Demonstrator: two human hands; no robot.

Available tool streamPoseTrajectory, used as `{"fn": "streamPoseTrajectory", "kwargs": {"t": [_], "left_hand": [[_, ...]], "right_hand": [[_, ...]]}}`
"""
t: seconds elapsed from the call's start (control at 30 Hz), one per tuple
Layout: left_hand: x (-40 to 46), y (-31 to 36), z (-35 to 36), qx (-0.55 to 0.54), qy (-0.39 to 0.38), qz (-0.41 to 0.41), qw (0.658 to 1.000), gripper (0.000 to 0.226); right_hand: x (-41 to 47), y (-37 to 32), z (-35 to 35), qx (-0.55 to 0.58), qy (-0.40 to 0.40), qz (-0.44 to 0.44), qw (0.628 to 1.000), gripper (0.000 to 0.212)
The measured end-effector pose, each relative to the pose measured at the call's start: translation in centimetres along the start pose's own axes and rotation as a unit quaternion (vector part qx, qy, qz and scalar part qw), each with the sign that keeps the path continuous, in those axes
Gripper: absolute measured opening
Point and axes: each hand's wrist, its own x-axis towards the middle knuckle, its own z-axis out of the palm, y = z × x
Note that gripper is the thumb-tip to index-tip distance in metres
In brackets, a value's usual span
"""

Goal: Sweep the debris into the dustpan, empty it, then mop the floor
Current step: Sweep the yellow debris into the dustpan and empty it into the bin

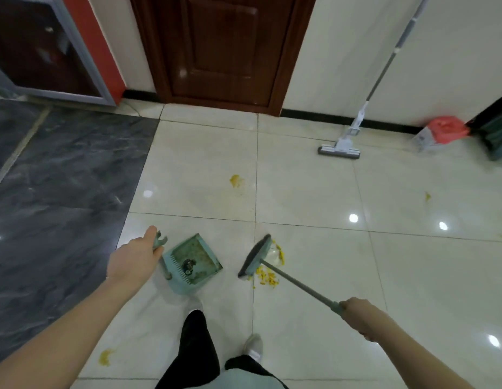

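Observation:
My left hand (135,258) grips the top of the handle of a teal dustpan (195,262), which stands on the pale tiled floor with a dark clump inside it. My right hand (362,318) grips the shaft of a teal broom (257,258). The broom's head touches the floor just right of the dustpan. Yellow debris (268,276) lies in a small pile against the broom head's right side. More yellow smears sit farther out (235,181), at the right (427,195) and near my left arm (105,357).
A flat mop (339,150) leans on the white wall at the back right. A red bag over a white box (440,131) and a dark green object (493,130) sit in the right corner. A brown door (221,51) is straight ahead. My feet (252,348) stand below the dustpan.

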Motion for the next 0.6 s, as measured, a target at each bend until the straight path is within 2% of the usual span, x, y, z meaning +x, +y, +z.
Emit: {"fn": "streamPoseTrajectory", "kwargs": {"t": [0.07, 0.23, 0.47, 0.6], "left_hand": [[-1.5, 1.7, 0.6, 0.008, 0.009, 0.005, 1.0, 0.025], [-4.5, 5.5, 1.7, 0.006, 0.011, 0.027, 1.0, 0.025], [-6.3, 8.9, 2.5, 0.017, -0.004, 0.042, 0.999, 0.025], [-7.0, 9.4, 3.0, 0.023, -0.021, 0.047, 0.998, 0.025]], "right_hand": [[-0.2, 2.7, 0.0, -0.015, 0.015, -0.022, 1.0, 0.043], [-0.5, 8.8, -2.7, 0.045, 0.038, -0.016, 0.998, 0.04], [0.4, 11.8, -5.6, -0.106, 0.184, 0.024, 0.977, 0.024], [0.6, 9.7, -5.8, -0.174, 0.217, 0.03, 0.96, 0.035]]}}
